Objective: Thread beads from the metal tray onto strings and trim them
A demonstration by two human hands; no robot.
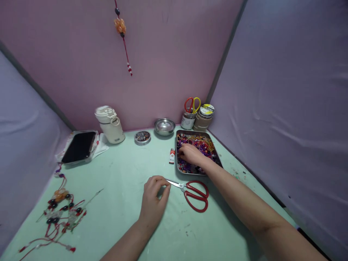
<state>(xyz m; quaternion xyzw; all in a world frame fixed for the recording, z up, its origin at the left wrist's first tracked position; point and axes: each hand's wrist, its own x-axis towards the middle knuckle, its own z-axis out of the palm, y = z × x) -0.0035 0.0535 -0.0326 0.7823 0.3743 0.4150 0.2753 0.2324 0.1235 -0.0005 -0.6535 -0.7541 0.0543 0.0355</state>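
Observation:
My right hand (191,154) reaches into a metal tray (177,167) of loose beads (199,146), mostly purple and dark. Its fingers curl down among the beads, and whatever they pinch is hidden. My left hand (154,192) hovers at or rests on the table, thumb and forefinger tips together; anything between them is too small to make out. Just beside those fingertips lie the blades of a pair of red-handled scissors (196,195). Gold and red cord (208,142) lies over the beads at the tray's far side.
A lighter (172,156) lies left of the tray. Along the back stand a steel bowl (164,127), a round tin (142,137), a white flask (111,125), a cup with scissors (188,119) and a jar (203,119). A phone (79,146) and beaded cords (61,210) lie left; a beaded pendant (120,26) hangs behind.

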